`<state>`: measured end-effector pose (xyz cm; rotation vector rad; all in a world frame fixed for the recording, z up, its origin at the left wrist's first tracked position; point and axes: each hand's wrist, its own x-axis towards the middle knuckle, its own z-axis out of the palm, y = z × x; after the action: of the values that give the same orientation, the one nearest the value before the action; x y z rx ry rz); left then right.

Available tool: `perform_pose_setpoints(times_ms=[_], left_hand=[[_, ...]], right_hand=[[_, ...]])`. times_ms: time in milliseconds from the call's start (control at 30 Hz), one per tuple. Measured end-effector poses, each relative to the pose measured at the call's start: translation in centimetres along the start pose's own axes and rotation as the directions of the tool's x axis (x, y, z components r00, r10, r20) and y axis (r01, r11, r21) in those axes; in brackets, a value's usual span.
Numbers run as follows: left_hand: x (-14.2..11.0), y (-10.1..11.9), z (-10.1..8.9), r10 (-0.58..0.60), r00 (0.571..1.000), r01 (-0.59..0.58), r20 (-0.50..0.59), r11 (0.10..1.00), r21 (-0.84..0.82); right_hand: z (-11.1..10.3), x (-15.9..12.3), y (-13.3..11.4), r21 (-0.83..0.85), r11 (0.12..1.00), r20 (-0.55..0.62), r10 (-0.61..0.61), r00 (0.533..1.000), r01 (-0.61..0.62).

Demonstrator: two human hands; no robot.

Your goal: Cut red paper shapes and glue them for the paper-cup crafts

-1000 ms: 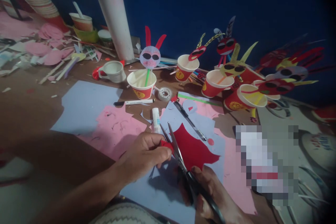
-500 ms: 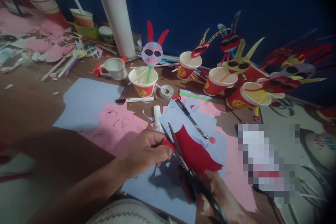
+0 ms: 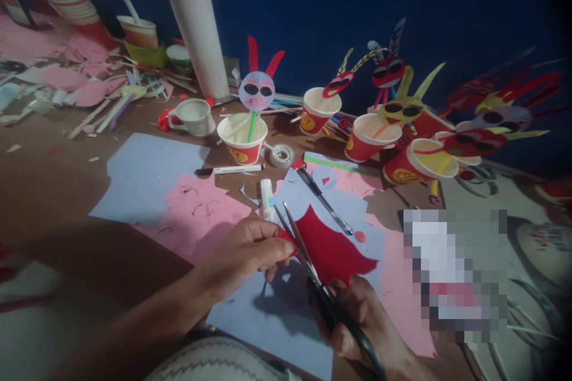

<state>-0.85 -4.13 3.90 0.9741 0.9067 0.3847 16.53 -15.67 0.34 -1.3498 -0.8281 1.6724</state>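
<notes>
Black-handled metal scissors (image 3: 313,274), blades parted, are held in the right hand (image 3: 361,321), its grip closed around the handles, above blue paper sheets (image 3: 277,333) on a brown counter (image 3: 40,161). A left hand (image 3: 250,250) pinches a small red paper piece (image 3: 286,240) between thumb and fingers, beside the blades. A larger red paper sheet (image 3: 330,244) lies just beyond. Behind stand red-and-white paper cups (image 3: 243,152) holding paper faces with dark oval eyes (image 3: 257,90), near a white cylindrical flask (image 3: 196,36).
</notes>
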Motion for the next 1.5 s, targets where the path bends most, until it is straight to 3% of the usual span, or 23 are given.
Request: perform_pose_setpoints(times_ms=[133, 433, 600, 967, 1400, 1500], left_hand=[[-0.1, -0.1, 0.1, -0.001, 1.000, 0.001, -0.020, 1.000, 0.005], [0.0, -0.3, 0.0, 0.024, 1.000, -0.025, 0.008, 1.000, 0.008], [0.1, -0.1, -0.1, 0.029, 1.000, -0.029, 0.005, 1.000, 0.007], [0.0, -0.1, -0.1, 0.024, 1.000, -0.024, 0.008, 1.000, 0.001], [0.1, -0.2, -0.1, -0.015, 1.000, 0.017, 0.017, 0.994, -0.109], [0.0, -0.1, -0.1, -0.018, 1.000, 0.020, 0.020, 0.993, -0.116]], right_hand=[[-0.1, -0.3, 1.3, 0.167, 0.984, -0.031, 0.060, 0.998, -0.054], [-0.3, 0.3, -0.4, 0.160, 0.984, 0.098, 0.062, 0.993, -0.077], [0.2, 0.4, -1.3, 0.157, 0.984, 0.089, 0.072, 0.993, -0.086], [0.1, 0.5, -1.0, 0.188, 0.981, 0.184, 0.012, 0.983, -0.047], [-0.3, 0.5, -2.2, -0.007, 0.999, 0.191, 0.052, 0.980, -0.052], [-0.6, 0.6, -2.4, -0.002, 1.000, 0.196, -0.002, 0.981, 0.002]])
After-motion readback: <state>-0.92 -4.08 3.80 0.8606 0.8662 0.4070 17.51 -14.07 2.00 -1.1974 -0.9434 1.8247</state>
